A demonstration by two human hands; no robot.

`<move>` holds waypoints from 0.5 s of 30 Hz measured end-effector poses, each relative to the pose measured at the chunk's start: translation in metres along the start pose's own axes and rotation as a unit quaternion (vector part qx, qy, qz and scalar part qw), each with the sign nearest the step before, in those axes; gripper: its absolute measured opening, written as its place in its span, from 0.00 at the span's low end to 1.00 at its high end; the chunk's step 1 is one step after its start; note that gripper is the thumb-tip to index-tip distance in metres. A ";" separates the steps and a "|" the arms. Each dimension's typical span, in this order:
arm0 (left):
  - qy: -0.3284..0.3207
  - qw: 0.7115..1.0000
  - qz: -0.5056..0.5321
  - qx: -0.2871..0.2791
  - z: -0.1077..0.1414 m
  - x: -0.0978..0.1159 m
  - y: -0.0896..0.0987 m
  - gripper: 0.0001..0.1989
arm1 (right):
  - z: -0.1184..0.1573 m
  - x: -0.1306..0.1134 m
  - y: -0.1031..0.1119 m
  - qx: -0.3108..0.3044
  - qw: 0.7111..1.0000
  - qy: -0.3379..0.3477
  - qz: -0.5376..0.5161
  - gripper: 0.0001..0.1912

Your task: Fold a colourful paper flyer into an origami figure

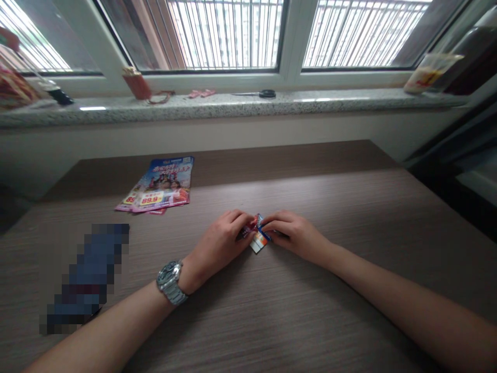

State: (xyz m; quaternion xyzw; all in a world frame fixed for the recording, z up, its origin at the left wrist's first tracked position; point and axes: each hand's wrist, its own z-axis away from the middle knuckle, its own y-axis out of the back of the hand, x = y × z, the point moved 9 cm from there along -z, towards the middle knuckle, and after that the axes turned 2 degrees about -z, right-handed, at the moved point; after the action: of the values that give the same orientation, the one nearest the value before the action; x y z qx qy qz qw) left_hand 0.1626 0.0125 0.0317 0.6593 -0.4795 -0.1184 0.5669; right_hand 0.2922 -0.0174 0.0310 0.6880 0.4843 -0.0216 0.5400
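A small piece of folded printed paper [259,240] lies on the wooden table in front of me, coloured red, blue, orange and white. My left hand [227,235] grips its left side, thumb near the lower edge and fingers over the top. From the right, my right hand [293,231] pinches the blue edge between thumb and fingers. Parts of the paper are hidden under the fingertips. A metal wristwatch [171,282] is on my left wrist.
Printed flyers [165,184] lie stacked at the table's back left. A blurred-out dark blue object [87,274] rests left of my forearm. The stone windowsill [217,106] holds scissors [266,94], a red container [136,84], pink pieces [201,94] and a plastic cup [429,75].
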 end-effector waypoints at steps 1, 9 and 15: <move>0.000 1.000 0.002 0.003 0.000 0.000 0.001 0.09 | 0.000 0.000 0.000 0.008 1.000 -0.006 0.002 0.07; 0.021 0.999 0.036 0.025 0.000 0.001 0.007 0.14 | -0.002 0.002 -0.001 0.040 0.997 -0.068 0.017 0.11; 0.033 0.998 0.037 0.035 0.001 -0.001 0.006 0.20 | -0.001 -0.001 -0.004 0.038 0.995 -0.067 0.064 0.15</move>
State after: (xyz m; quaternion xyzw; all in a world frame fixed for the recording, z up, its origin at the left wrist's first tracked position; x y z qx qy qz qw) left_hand 0.1582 0.0130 0.0361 0.6641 -0.4884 -0.0592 0.5629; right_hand 0.2888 -0.0179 0.0294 0.7346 0.4008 -0.0506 0.5450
